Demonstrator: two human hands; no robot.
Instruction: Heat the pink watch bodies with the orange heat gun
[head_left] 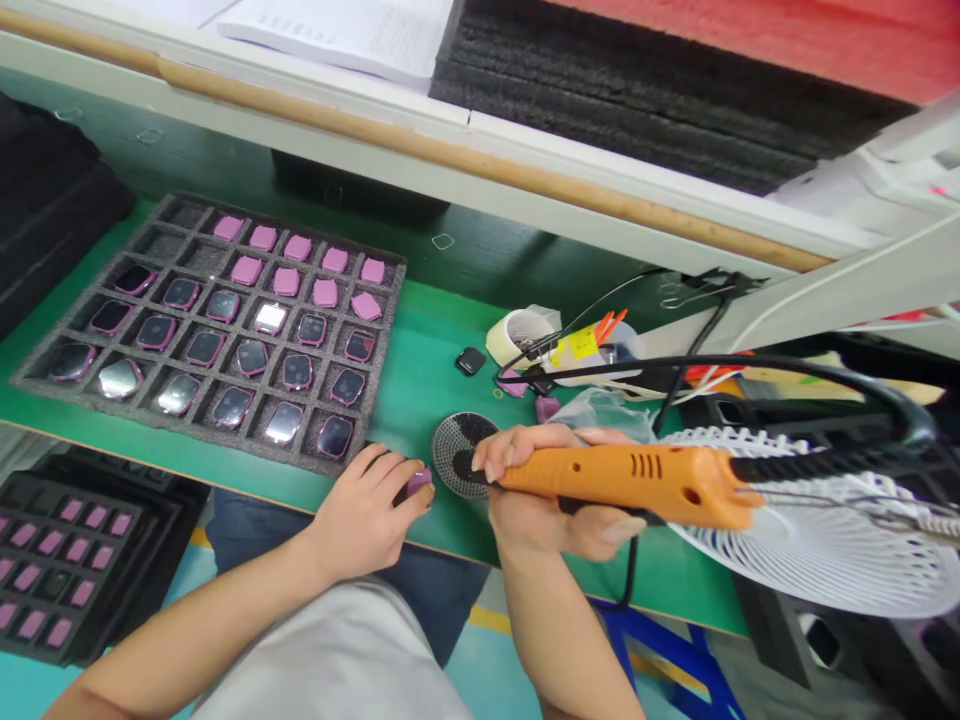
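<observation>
My left hand (367, 512) curls its fingers around a small purple watch case (418, 480) at the front edge of the green bench, beside the grey foam tray. Most of the case is hidden by the fingers. Wrapped in my right hand (536, 500) is an orange electric screwdriver (622, 478), lying nearly level, with its black cord at the right end. Its tip is hidden behind my fingers, over a round perforated disc (444, 455). The foam tray (346, 270) holds watches with dark screens up and several purple cases turned over.
Behind the disc lie a small black watch part (470, 361), a tape roll (504, 340) and a container with a yellow label (577, 350). A white fan (832, 550) stands at right under hanging cables. Another foam tray (56, 570) sits lower left. A shelf (375, 130) overhangs the bench.
</observation>
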